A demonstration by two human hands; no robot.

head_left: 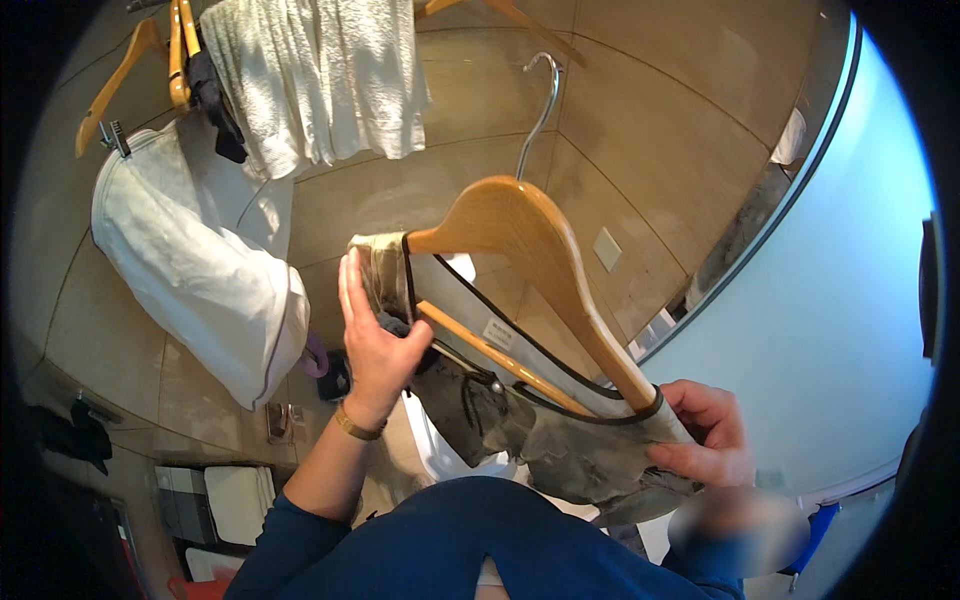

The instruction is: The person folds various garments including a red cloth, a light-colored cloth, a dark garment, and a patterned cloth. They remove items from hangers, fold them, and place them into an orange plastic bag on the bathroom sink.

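A sheer grey patterned top (pixel 590 450) with black neckline trim is on a wooden hanger (pixel 515 215) in front of me. The hanger's metal hook points up, apparently held by nothing; its lower bar shows through the neckline. My left hand (pixel 378 345) grips the top at its left shoulder, fingers along the outside and thumb toward the neckline. At the other shoulder, lower and to the right, my right hand (pixel 712 435) pinches the fabric by the hanger's end. A small pale label (pixel 498 332) shows inside the top's back.
White towel-like cloth (pixel 320 80) hangs at upper left beside other wooden hangers (pixel 118 85). Below it hangs a white fabric bag (pixel 200 260). Tiled walls surround me, with a light blue panel (pixel 800 320) at right. Folded items (pixel 238 505) sit at lower left.
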